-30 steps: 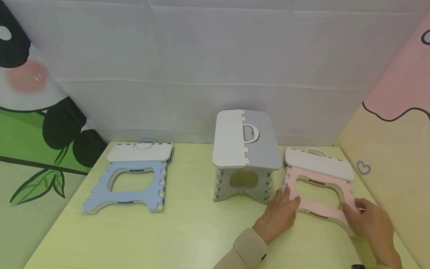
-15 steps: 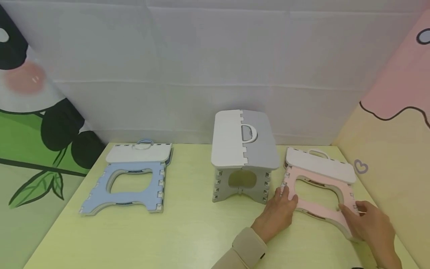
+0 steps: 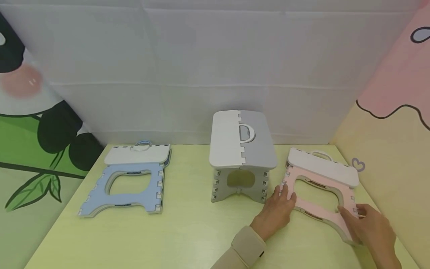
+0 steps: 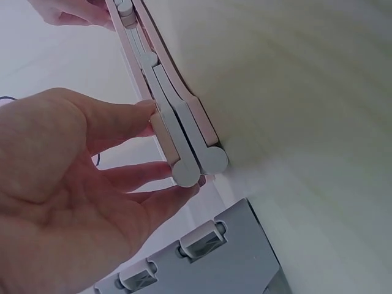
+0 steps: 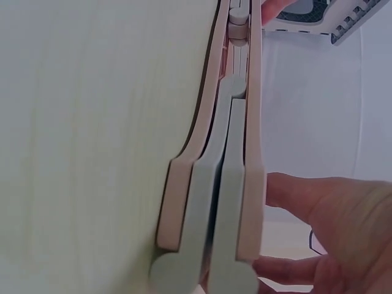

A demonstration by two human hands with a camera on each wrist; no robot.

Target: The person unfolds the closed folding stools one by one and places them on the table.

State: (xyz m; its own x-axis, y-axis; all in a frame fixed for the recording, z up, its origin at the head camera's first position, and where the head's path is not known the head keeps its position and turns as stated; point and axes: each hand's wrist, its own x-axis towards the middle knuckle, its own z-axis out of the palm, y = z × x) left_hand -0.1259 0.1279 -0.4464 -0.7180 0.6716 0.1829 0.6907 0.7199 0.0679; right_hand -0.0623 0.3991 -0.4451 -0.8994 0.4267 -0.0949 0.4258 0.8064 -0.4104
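Note:
A folded step stool, pink with a white top [image 3: 319, 211], lies flat and slightly turned at the right of the table in the head view. My left hand [image 3: 275, 213] grips the edge of its left leg. In the left wrist view the thumb is on one face and the fingers [image 4: 138, 177] wrap round the hinged leg end. On the opposite leg, my right hand [image 3: 373, 228] has its thumb on the upper face. The right wrist view shows this thumb and the fingers [image 5: 288, 269] on the pink and grey layers, with fingertips hidden behind the leg.
An unfolded grey-and-white stool [image 3: 226, 140] stands upright at mid-table, close to my left hand. Farther left lies a folded blue-and-white stool [image 3: 127, 198]. White cloth [image 3: 188, 74] backs the table [image 3: 141, 243], and a painted wall [image 3: 389, 160] rises along its right side.
The pink stool has turned slightly clockwise and shifted a little right, its white top nearer the right wall. Both hands keep hold of it. The other stools stay put as the head view drifts slightly.

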